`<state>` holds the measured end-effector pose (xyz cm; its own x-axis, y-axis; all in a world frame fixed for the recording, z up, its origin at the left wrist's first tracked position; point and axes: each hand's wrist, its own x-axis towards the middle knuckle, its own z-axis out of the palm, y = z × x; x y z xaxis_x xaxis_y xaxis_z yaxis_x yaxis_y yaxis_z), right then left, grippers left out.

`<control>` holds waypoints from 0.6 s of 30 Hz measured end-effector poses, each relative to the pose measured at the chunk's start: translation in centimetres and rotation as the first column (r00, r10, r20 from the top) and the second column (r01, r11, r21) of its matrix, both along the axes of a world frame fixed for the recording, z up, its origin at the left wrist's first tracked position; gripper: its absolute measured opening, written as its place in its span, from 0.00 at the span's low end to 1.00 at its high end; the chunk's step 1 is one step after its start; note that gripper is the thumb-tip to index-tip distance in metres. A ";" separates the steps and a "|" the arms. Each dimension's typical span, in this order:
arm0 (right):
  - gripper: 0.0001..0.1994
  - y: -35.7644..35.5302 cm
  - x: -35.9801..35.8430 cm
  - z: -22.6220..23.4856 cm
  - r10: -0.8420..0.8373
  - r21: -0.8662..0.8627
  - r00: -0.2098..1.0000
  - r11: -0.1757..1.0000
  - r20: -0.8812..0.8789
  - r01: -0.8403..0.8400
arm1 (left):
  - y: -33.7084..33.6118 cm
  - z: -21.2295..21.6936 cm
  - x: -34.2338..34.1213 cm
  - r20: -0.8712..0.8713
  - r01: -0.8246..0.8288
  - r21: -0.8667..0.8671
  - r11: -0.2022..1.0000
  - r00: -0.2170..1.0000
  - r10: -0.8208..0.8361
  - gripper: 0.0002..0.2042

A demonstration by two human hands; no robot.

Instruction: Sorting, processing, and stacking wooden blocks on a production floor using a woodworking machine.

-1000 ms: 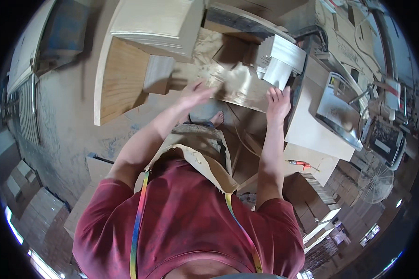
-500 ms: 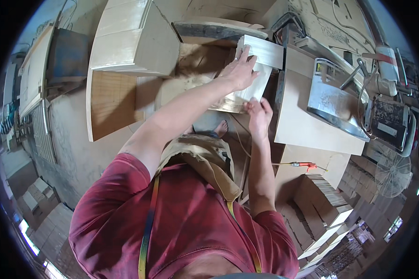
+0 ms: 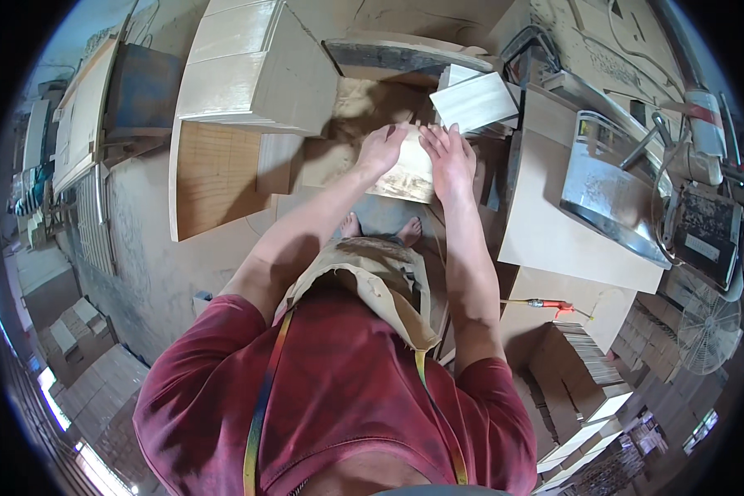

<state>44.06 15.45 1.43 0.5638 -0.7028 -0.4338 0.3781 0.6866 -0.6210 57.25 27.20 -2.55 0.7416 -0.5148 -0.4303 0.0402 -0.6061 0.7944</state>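
Observation:
A pale wooden panel, brown-marked along its near edge, lies in front of me between my hands. My left hand holds its left side, the fingers bent in toward the far edge. On the right side, my right hand grips it with fingers stretched forward over the top; its thumb side is partly hidden. Whether a thin sheet lies under my fingers, I cannot make out. Just beyond my right hand rests a pile of whitish panels, with one loose panel lying askew on top.
At the left, a tall stack of pale boards stands on a wooden box. To the right are a light tabletop, a metal bucket and an orange-red air gun. Farther right stand a fan and stacked boards.
My left hand has left the white pile and moved back and left to the panel. My right hand has moved forward beside it. The pile's top panel now lies turned askew.

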 end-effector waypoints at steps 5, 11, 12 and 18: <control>0.14 -0.7 -0.1 -1.0 0.167 -0.066 0.975 0.982 -0.146 -0.178 | 3.2 -4.3 1.2 0.025 -0.040 0.142 0.989 0.999 0.037 0.33; 0.18 -3.5 -1.1 3.6 0.241 -0.193 0.907 0.928 -0.345 -0.320 | 0.4 -6.0 1.7 0.269 0.143 0.402 0.905 0.926 -0.266 0.38; 0.19 -3.6 -1.4 4.5 0.269 -0.192 0.876 0.910 -0.399 -0.367 | -0.6 -7.0 1.4 0.433 0.103 0.445 0.890 0.845 -0.314 0.38; 0.23 1.9 -10.0 0.1 0.360 -0.050 0.848 0.911 -0.389 -0.409 | -3.7 -7.1 2.1 0.366 0.211 0.680 0.702 0.732 -0.575 0.44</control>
<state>34.03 17.35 1.53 0.6199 -0.5248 -0.5833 -0.1692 0.6365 -0.7525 59.33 23.51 -9.67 0.7127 -0.6066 -0.3524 -0.6131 -0.7827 0.1074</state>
